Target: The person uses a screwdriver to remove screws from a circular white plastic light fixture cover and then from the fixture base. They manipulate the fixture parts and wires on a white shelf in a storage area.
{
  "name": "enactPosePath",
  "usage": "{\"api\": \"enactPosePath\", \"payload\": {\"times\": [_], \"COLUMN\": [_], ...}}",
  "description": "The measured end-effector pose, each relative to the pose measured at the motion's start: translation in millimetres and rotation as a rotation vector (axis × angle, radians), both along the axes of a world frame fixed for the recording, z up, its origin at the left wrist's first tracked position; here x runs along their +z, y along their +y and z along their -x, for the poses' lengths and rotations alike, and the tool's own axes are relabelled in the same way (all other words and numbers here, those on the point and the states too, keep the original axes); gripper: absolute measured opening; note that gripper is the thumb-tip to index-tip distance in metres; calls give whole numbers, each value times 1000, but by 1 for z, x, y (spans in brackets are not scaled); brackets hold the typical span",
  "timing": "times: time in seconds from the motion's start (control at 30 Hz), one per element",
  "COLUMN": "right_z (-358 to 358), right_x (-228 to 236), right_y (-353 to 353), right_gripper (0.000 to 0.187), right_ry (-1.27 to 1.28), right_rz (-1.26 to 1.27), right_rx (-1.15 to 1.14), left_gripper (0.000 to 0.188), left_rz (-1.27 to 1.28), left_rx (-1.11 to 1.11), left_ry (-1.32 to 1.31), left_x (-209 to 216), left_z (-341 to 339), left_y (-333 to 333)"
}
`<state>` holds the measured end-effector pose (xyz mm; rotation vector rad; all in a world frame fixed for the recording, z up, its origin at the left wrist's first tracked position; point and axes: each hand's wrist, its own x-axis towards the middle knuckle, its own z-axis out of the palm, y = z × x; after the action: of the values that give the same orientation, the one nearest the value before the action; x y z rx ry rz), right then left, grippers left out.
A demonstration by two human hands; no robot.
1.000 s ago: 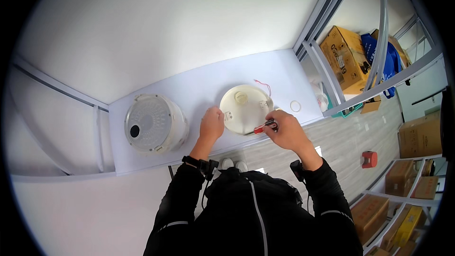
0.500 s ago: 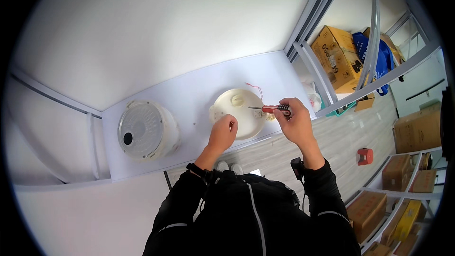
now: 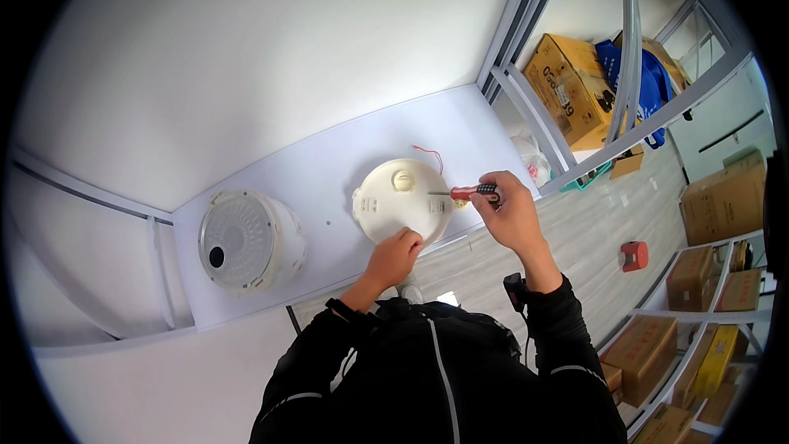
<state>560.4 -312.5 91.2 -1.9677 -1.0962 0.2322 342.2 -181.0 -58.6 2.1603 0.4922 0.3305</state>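
A red and black-handled screwdriver [image 3: 468,194] is in my right hand [image 3: 511,212], its fingers closed round the handle. Its metal shaft points left over the right side of a shallow round cream-white cover [image 3: 386,220]. My left hand [image 3: 395,257] is at the near rim of this cover, fingers curled together; whether they pinch anything is hidden. Inside the cover, toward the far side, is a round cream knob-like part [image 3: 403,181]. Slotted fittings sit at its left and right. A thin red wire [image 3: 431,150] lies behind the cover. A small yellowish piece [image 3: 461,204] shows beside the right rim, under the screwdriver.
A white round appliance body [image 3: 283,238] with a grey perforated face lies at the left of the pale table [image 3: 329,173]. A small dark speck [image 3: 328,223] lies between. Grey frame posts [image 3: 542,119] stand at right, with cardboard boxes [image 3: 567,86] and a red stool [image 3: 634,256] beyond.
My left hand has moved right along the near rim of the cover. The screwdriver stays in my right hand over the cover's right side. The whole view has shifted slightly.
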Motion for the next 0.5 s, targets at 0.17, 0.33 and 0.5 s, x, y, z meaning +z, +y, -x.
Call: {"api": "enactPosePath", "payload": {"times": [0.17,0.33,0.5], "right_z": [-1,1,11], "right_x": [-9,-23,-38], "right_y": [4,11,18], "right_gripper": [29,27,28], "right_ry": [-20,-8,2], "right_rz": [31,61,65], "right_rx": [42,62,87], "left_gripper": [9,8,8], "left_rz": [-123,-256,-332], "left_rx": [142,257,319], "left_ry": [58,130,201], "left_x": [-16,-28,-27], "left_z": [24,28,26], "left_y": [25,49,60]}}
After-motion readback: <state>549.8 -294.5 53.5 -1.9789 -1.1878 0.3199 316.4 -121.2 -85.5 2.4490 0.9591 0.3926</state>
